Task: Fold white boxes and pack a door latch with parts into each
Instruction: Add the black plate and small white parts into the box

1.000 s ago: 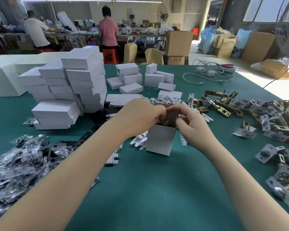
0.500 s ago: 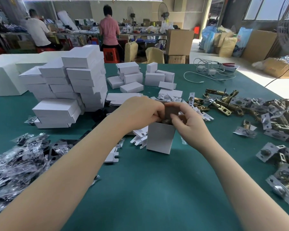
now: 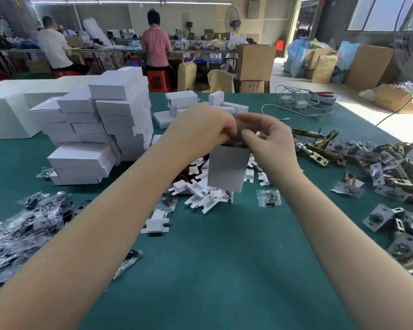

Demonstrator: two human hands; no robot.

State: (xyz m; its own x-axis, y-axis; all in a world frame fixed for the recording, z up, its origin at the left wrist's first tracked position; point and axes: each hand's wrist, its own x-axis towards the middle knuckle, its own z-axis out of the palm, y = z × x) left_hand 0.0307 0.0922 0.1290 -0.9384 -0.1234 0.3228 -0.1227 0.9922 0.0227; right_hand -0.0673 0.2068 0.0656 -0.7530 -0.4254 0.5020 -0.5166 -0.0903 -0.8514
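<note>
Many closed white boxes (image 3: 98,129) stacked at left on green bench (image 3: 224,270); contents unseen. One open white box (image 3: 227,171) held upright above bench centre, plain grey-white face, top flap up. Left hand (image 3: 200,129) fingers curled on its upper left edge; right hand (image 3: 270,141) fingers pinch the flap. Door latches (image 3: 320,148) piled right.

Bare green table (image 3: 224,270) between piles
</note>
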